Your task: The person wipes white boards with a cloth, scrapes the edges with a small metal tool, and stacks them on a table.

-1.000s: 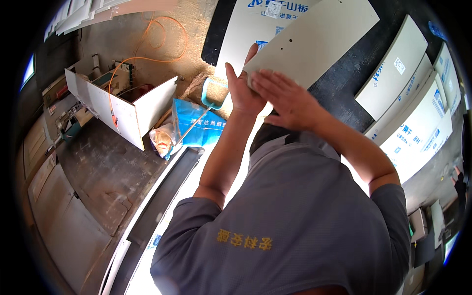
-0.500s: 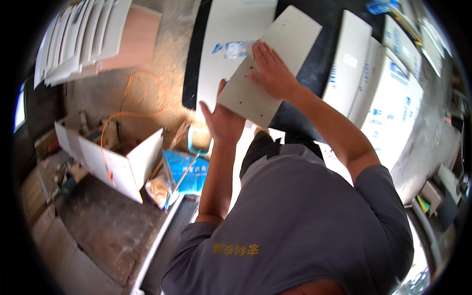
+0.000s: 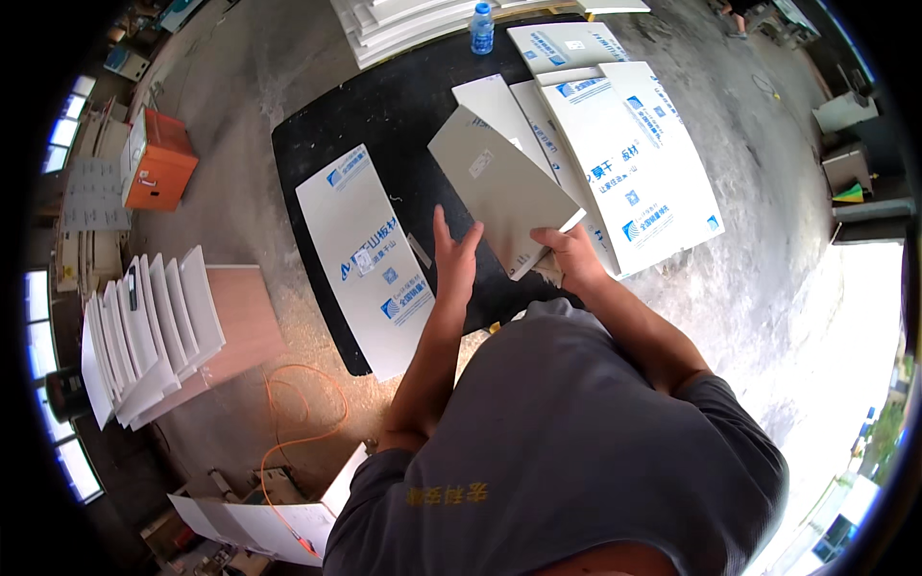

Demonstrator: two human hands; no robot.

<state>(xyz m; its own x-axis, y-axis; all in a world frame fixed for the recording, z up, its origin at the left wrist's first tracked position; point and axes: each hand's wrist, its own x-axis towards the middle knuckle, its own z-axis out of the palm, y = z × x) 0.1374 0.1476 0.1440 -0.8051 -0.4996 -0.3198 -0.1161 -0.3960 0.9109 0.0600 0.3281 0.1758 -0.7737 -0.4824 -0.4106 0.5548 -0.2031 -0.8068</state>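
A pale grey rectangular board [image 3: 501,192] with a small white label is tilted above the black tabletop. My right hand [image 3: 574,257] grips its near right corner, thumb on top and the other fingers hidden beneath. My left hand [image 3: 457,257] is open just left of the board, thumb and index finger apart, touching nothing I can see. Left of that hand, a white board with blue print [image 3: 360,254] lies along the table's left side. Right of the held board lies a stack of similar white printed boards [image 3: 639,178].
The black table [image 3: 403,110] carries a blue bottle [image 3: 482,29] at its far edge. More white panels [image 3: 403,27] are stacked beyond it. At left, several panels [image 3: 154,326] lean in a row near an orange cabinet [image 3: 163,158]. An orange hose [image 3: 303,367] coils on the floor.
The view has swung left and outward, showing more of the table. My right hand, earlier flat on the board's face, now grips its near corner. My left hand has come away from the board.
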